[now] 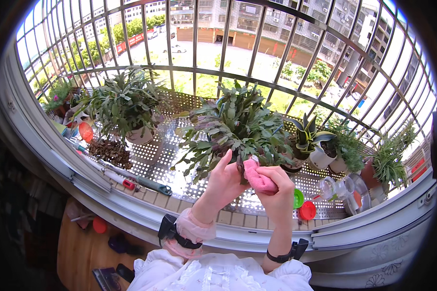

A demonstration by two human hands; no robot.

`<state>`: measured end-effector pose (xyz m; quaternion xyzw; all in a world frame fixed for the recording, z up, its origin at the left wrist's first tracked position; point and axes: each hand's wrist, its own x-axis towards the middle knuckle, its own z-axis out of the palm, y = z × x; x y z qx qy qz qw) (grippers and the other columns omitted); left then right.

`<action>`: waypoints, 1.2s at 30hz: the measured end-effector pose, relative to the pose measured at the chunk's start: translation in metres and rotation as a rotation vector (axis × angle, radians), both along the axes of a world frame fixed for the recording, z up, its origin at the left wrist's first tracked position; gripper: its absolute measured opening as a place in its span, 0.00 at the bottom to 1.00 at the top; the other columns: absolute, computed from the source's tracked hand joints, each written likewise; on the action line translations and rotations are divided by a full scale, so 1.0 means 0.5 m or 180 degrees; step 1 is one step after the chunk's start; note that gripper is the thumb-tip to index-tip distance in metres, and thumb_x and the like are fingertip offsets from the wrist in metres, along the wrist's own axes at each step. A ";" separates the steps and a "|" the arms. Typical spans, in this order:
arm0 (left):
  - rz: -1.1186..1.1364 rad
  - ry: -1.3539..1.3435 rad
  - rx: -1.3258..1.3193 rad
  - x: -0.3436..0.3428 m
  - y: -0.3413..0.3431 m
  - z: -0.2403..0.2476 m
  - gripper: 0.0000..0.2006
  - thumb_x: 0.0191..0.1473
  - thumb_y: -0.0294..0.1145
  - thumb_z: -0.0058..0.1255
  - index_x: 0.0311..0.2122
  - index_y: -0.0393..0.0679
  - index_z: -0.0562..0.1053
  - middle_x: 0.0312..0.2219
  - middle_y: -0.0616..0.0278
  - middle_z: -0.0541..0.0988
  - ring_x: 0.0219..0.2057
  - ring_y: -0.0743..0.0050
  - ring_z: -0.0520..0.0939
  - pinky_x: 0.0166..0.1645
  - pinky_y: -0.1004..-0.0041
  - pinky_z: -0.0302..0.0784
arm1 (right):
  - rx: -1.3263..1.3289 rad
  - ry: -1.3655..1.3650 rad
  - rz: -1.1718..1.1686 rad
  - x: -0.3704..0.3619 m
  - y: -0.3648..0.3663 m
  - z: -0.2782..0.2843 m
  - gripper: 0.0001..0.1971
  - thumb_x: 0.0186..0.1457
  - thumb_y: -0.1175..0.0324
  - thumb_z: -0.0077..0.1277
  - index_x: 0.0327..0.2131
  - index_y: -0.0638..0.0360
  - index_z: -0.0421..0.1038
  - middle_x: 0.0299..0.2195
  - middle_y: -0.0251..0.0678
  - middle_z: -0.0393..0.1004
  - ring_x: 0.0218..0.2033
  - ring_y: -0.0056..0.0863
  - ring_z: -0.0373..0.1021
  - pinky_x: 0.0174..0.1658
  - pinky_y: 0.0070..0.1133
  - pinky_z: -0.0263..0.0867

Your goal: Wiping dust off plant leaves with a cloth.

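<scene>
One pink cloth (259, 177) in right hand (278, 186), near plant (240, 123).

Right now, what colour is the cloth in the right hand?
Pink cloth in the right hand; the head view shows it best.

The fingertips of my left hand (222, 184) go out of sight behind leaves and the pink cloth (258, 177), so I can't tell whether they pinch anything. My right hand (279, 186) covers part of that cloth. At twelve o'clock the big leafy plant (238, 121) hides whatever it grows in. My white dress (221, 274) runs off the lower edge at six. Toward eight, the wooden table (70, 259) is cut off, and a dark lump (119, 244) on it is too dim to name. The curtain (369, 264) at four fades into the black rim.
</scene>
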<state>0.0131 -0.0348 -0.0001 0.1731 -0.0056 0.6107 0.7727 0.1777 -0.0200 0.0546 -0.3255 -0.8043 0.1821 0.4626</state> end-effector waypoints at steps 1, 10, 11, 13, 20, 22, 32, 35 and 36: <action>0.0006 -0.0004 0.0006 -0.005 -0.009 -0.005 0.30 0.66 0.56 0.31 0.56 0.37 0.67 0.51 0.54 0.75 0.53 0.59 0.73 0.63 0.60 0.61 | -0.0364 0.0013 0.0124 0.011 0.004 0.006 0.19 0.38 0.80 0.61 0.39 0.61 0.76 0.37 0.41 0.77 0.36 0.38 0.73 0.41 0.27 0.69; 0.1375 0.0296 -0.0615 -0.071 -0.085 0.012 0.29 0.65 0.44 0.39 0.61 0.31 0.55 0.60 0.41 0.61 0.62 0.48 0.62 0.68 0.55 0.56 | -0.0042 0.0983 -0.0374 0.007 0.036 0.108 0.16 0.46 0.81 0.61 0.41 0.64 0.74 0.35 0.37 0.77 0.35 0.25 0.74 0.41 0.20 0.68; 0.1530 0.0099 -0.0772 -0.086 -0.082 0.009 0.27 0.64 0.42 0.42 0.59 0.30 0.57 0.57 0.38 0.63 0.61 0.45 0.63 0.68 0.55 0.58 | -0.0048 0.0998 -0.0334 -0.019 0.044 0.110 0.16 0.46 0.81 0.61 0.41 0.64 0.74 0.35 0.37 0.77 0.35 0.25 0.74 0.41 0.20 0.68; 0.1488 0.0010 -0.0715 -0.106 -0.072 0.001 0.25 0.64 0.41 0.43 0.57 0.32 0.59 0.56 0.42 0.64 0.61 0.49 0.64 0.67 0.57 0.59 | 0.0256 0.0622 -0.0263 -0.071 0.069 0.104 0.17 0.45 0.81 0.61 0.42 0.64 0.74 0.36 0.42 0.78 0.37 0.35 0.75 0.43 0.24 0.69; 0.1035 0.0229 -0.0430 -0.115 -0.016 0.003 0.26 0.66 0.45 0.37 0.57 0.31 0.60 0.55 0.47 0.68 0.59 0.55 0.68 0.66 0.59 0.61 | 0.0281 -0.0338 -0.0528 -0.175 0.111 0.072 0.11 0.52 0.70 0.55 0.41 0.58 0.74 0.36 0.44 0.77 0.40 0.45 0.71 0.43 0.35 0.67; 0.1090 -0.0011 -0.0451 -0.120 -0.012 -0.001 0.27 0.65 0.44 0.37 0.57 0.28 0.59 0.56 0.44 0.67 0.58 0.52 0.69 0.66 0.57 0.61 | -0.0020 -0.0578 -0.0375 -0.187 0.100 0.062 0.12 0.51 0.69 0.55 0.41 0.56 0.74 0.36 0.42 0.77 0.40 0.43 0.71 0.44 0.35 0.68; 0.0758 -0.0566 0.0107 -0.117 -0.039 0.004 0.25 0.66 0.46 0.33 0.54 0.30 0.63 0.50 0.49 0.73 0.54 0.57 0.73 0.62 0.60 0.65 | 0.0590 -0.0643 -0.0202 -0.183 -0.010 0.050 0.22 0.39 0.76 0.61 0.44 0.58 0.74 0.44 0.38 0.75 0.44 0.39 0.71 0.47 0.30 0.69; 0.1070 -0.0259 -0.0247 -0.106 -0.042 0.019 0.27 0.66 0.48 0.31 0.56 0.32 0.63 0.50 0.49 0.74 0.53 0.58 0.74 0.62 0.60 0.64 | 0.0564 -0.0625 -0.0080 -0.183 -0.033 0.036 0.24 0.37 0.74 0.61 0.44 0.58 0.74 0.45 0.38 0.74 0.44 0.39 0.71 0.45 0.30 0.70; 0.0882 -0.0403 0.0123 -0.116 -0.040 -0.003 0.28 0.66 0.48 0.29 0.58 0.33 0.62 0.52 0.49 0.73 0.55 0.57 0.73 0.63 0.60 0.64 | 0.0551 -0.0606 0.0017 -0.186 -0.042 0.033 0.24 0.37 0.74 0.61 0.44 0.57 0.74 0.45 0.38 0.74 0.44 0.38 0.71 0.45 0.30 0.70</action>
